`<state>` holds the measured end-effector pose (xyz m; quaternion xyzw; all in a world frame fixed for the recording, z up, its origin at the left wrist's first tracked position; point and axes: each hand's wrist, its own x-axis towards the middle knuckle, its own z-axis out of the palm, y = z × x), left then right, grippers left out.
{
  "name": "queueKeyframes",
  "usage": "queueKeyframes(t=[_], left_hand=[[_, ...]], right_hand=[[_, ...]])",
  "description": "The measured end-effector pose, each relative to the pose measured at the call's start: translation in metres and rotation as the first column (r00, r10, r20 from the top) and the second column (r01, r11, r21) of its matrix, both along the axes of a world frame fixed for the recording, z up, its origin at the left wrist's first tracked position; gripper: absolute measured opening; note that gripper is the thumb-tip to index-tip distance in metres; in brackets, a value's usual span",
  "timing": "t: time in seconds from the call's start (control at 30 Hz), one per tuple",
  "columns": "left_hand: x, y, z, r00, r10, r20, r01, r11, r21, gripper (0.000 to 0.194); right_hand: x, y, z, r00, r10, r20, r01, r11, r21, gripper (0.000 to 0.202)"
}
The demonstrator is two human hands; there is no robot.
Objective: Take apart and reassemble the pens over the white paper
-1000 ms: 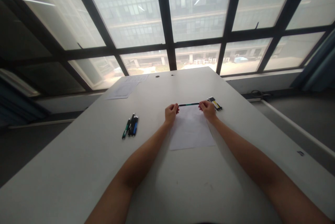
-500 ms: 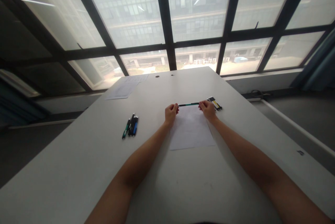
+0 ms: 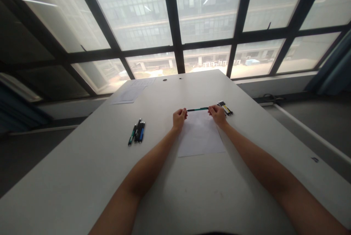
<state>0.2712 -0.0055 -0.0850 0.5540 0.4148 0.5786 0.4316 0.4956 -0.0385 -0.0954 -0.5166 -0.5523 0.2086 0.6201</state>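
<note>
A green and black pen [image 3: 197,109] is stretched level between my hands, above the far end of a white sheet of paper [image 3: 201,138]. My left hand [image 3: 180,118] pinches its dark left end. At the other end, the fingers of my right hand [image 3: 217,113] are closed on the pen's tip. Just beyond my right hand lies a group of pens [image 3: 225,108], black with one yellow, partly hidden by the hand. To the left of my left arm, several black, green and blue pens [image 3: 137,132] lie side by side on the table.
The white table [image 3: 90,169] runs away toward large windows [image 3: 205,8]. Printed sheets [image 3: 128,93] lie at its far left edge. Two small dark spots show near the far end, and a small dark mark [image 3: 314,160] is at the right edge.
</note>
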Motion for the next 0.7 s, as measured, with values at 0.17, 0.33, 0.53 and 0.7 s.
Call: queueKeyframes(t=[0.17,0.33,0.53,0.7], left_hand=[[0.0003,-0.0008,0.0010,1.000,-0.002,0.005,0.002,1.000,-0.004,0.042],[0.0008,-0.0008,0.0016,1.000,-0.008,0.007,0.008,1.000,-0.006,0.042],[0.0005,0.0007,-0.0001,1.000,-0.012,0.002,0.012,1.000,-0.003,0.041],[0.0004,0.0014,-0.0020,1.000,-0.015,0.006,0.015,1.000,-0.001,0.040]], right_hand=[[0.0005,0.0013,-0.0018,1.000,-0.004,0.005,0.004,1.000,0.004,0.041],[0.0011,0.0030,-0.0046,1.000,-0.003,0.006,0.003,1.000,0.006,0.041],[0.0018,0.0033,-0.0051,1.000,0.005,-0.002,-0.005,1.000,0.007,0.040],[0.0008,0.0016,-0.0030,1.000,0.002,-0.001,-0.002,1.000,0.002,0.041]])
